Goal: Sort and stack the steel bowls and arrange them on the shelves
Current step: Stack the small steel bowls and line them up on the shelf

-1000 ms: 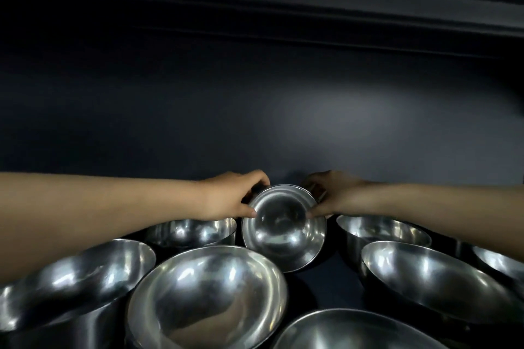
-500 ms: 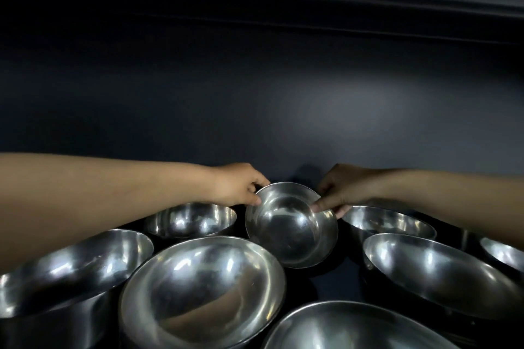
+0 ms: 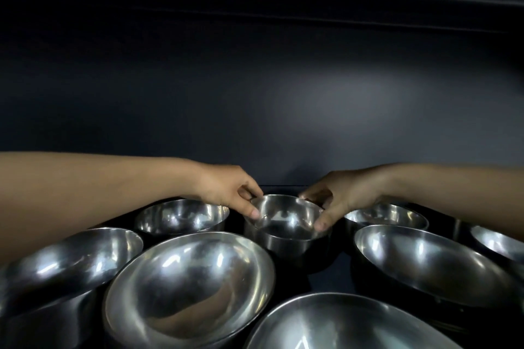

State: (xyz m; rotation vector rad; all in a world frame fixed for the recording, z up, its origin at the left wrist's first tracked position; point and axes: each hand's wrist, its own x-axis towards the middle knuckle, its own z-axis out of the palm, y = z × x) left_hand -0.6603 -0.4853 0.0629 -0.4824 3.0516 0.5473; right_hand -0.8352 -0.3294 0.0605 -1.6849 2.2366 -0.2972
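A small steel bowl [image 3: 286, 231] stands upright at the back middle of a dark shelf. My left hand [image 3: 229, 190] pinches its left rim between thumb and fingers. My right hand [image 3: 337, 197] pinches the right rim the same way. Around it stand several more steel bowls: a small one [image 3: 181, 214] to its left, another small one [image 3: 388, 217] to its right, a large tilted bowl [image 3: 190, 286] in front, and a wide bowl [image 3: 425, 263] at the right.
A big bowl [image 3: 65, 263] sits at the near left under my left forearm, another large bowl [image 3: 340, 326] at the bottom edge, and a partly cut-off bowl [image 3: 499, 242] at far right. The dark back wall [image 3: 255, 93] rises just behind the bowls.
The small bowl was tilted toward me with its inside facing the camera; it now sits level and upright. Both hands shifted along its rim and still hold it.
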